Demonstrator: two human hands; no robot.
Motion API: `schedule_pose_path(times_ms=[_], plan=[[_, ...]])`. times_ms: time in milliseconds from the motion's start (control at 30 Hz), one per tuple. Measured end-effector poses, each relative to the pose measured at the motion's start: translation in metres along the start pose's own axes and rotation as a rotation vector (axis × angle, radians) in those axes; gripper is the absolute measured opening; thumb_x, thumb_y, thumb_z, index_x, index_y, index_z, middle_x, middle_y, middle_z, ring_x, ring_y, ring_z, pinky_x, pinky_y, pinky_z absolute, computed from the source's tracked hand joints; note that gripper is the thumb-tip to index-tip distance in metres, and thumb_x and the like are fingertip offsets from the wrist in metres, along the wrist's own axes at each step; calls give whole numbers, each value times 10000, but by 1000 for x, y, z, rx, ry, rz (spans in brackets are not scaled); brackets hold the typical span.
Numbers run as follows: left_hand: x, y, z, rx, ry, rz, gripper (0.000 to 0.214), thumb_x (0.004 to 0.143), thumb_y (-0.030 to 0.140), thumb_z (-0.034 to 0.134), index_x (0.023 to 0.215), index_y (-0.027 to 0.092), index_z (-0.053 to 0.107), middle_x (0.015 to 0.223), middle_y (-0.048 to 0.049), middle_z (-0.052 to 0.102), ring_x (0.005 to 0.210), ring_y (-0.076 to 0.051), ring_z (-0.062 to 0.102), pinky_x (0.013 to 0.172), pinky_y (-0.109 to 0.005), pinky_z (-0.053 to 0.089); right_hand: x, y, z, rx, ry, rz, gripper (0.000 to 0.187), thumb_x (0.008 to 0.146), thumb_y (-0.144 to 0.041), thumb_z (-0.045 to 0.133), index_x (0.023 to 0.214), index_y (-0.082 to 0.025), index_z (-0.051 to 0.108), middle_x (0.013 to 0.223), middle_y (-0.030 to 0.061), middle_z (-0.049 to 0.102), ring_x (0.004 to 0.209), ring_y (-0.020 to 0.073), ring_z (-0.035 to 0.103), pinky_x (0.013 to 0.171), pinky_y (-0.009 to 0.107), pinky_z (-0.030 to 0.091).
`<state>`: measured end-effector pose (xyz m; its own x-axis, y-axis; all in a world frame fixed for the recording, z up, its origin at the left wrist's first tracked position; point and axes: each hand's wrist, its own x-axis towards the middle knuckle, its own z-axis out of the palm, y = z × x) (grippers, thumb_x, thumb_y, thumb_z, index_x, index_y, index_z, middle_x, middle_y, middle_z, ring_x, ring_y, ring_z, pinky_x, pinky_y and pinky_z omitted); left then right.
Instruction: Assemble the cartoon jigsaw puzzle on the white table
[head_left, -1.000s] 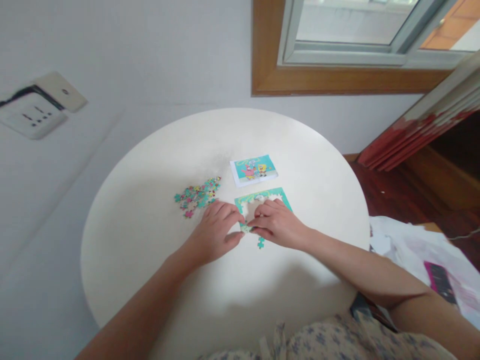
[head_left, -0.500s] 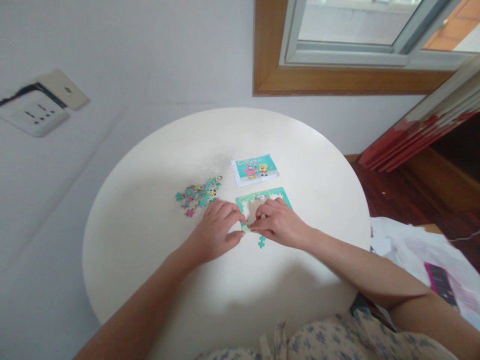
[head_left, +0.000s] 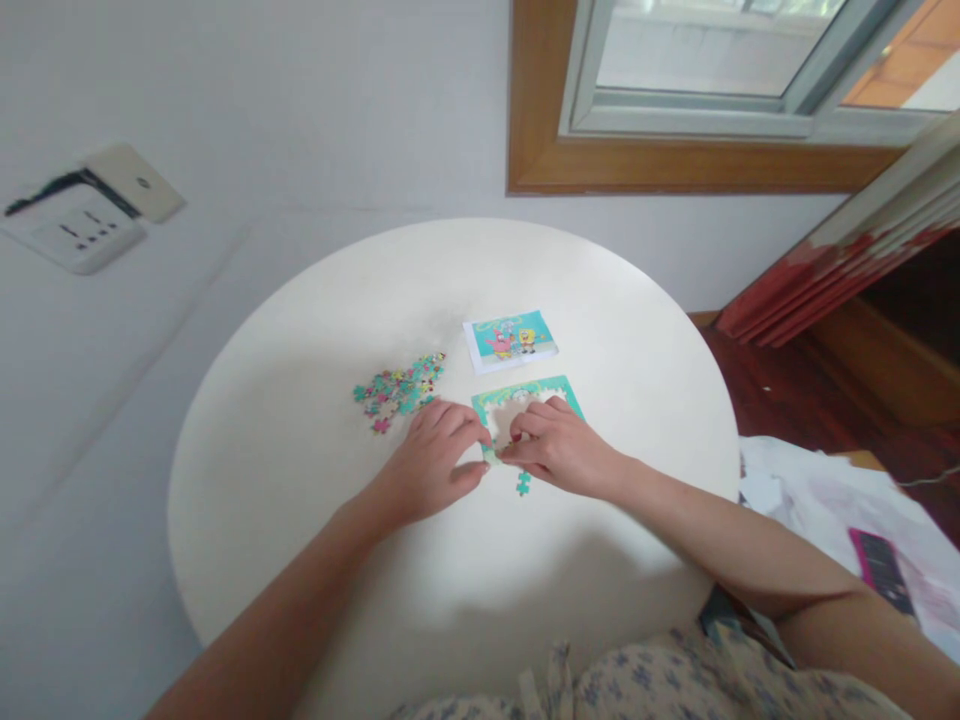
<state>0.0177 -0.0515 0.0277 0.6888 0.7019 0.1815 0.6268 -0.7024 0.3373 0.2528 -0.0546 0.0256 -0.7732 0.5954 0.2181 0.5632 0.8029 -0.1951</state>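
Note:
A partly assembled jigsaw puzzle (head_left: 555, 384) with a teal border and a pale middle lies on the table. My left hand (head_left: 442, 460) rests at its lower left corner, thumb and index finger apart, fingertips touching the edge. My right hand (head_left: 559, 445) reaches over the puzzle from the right. Its fingers are pinched on a small puzzle piece at the lower left border, mostly hidden by the fingertips. Just below that hand lies a loose teal puzzle piece (head_left: 523, 484). The puzzle's lower right part is covered by my right hand.
Left of the puzzle spreads a pile of loose puzzle pieces (head_left: 405, 385). Behind it lies a picture card (head_left: 514, 340) with cartoon figures. All sit on a round white table (head_left: 300, 420) against the wall, near a socket (head_left: 82, 230) and a window. White sheets (head_left: 817, 510) lie at the right.
Both hands stay almost in place, with only a slight shift of the right fingertips at the border. The whole view has moved a little.

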Motion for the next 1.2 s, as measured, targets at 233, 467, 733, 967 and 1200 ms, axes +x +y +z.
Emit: schedule_pose_path(times_ms=[233,467,733,967,1200], plan=[[0,-3,1,-50,-10,-22,192,824,317,640,989,224,611,1053,-55,586,1055,-257,496,954,-421,380,-4,6,1,115,88,36,216,924,-371,586,1055,-267,724,946,58,669,916,194,547,783,340,320],[-3,-11,-6,-149,72,-64,286,834,310,648,1094,216,575,1195,-82,546,1165,-252,493,1031,-417,392,-14,45,-28,268,303,259,217,918,-218,541,1041,-201,719,933,87,691,888,202,613,807,353,462],[-3,-10,13,-61,49,-77,901,791,500,700,1485,197,213,1545,-188,256,1425,-348,248,1155,-532,268,-45,88,-39,489,51,400,447,848,-299,644,1274,-176,594,1148,128,588,858,176,634,771,343,550],[1,-7,20,-29,49,-84,917,791,454,694,1502,194,177,1553,-172,260,1424,-326,270,1161,-488,282,-53,87,-46,554,-168,362,815,706,-297,783,1437,-264,425,1218,86,482,1027,196,550,952,376,489],[2,-8,23,6,38,-76,889,790,474,680,1489,181,215,1557,-168,269,1425,-324,282,1177,-498,249,-49,76,-49,514,-245,471,886,671,-345,806,1446,-278,382,1189,81,442,941,199,534,937,410,493]])
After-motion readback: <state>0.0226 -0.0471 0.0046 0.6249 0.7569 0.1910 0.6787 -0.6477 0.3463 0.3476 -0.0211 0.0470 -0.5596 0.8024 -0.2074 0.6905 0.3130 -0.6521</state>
